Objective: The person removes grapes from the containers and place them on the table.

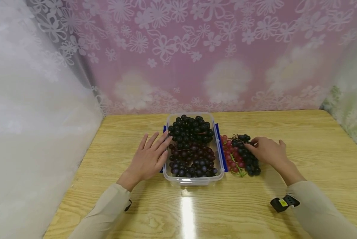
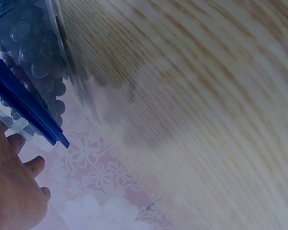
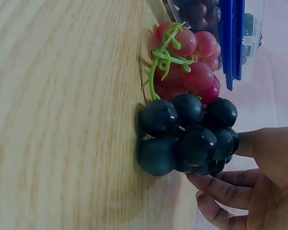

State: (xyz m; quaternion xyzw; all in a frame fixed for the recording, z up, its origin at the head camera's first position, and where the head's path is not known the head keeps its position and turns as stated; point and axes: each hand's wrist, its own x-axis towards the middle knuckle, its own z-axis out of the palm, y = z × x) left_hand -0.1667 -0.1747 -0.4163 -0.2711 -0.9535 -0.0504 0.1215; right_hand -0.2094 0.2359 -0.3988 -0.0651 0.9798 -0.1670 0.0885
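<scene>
A clear plastic box (image 1: 193,181) with blue side latches holds several bunches of dark grapes. Black grapes (image 1: 190,131) fill its far end, and dark purple grapes (image 1: 193,166) lie nearer. My left hand (image 1: 148,157), fingers straight and spread, touches the left rim; in the left wrist view a blue latch (image 2: 29,103) hangs beside it. Right of the box, my right hand (image 1: 268,150) grips a bunch of black grapes (image 3: 197,139) between thumb and fingers. Against that bunch lies a bunch of red grapes (image 3: 197,76) with green stems, beside the box's right latch (image 1: 221,149).
The box and loose bunches stand on a wood-grain table (image 1: 226,212). A pink flowered cloth (image 1: 181,66) hangs behind the table's far edge, and a pale cloth (image 1: 32,132) hangs on the left. A black band with a small device (image 1: 281,203) is on the right wrist.
</scene>
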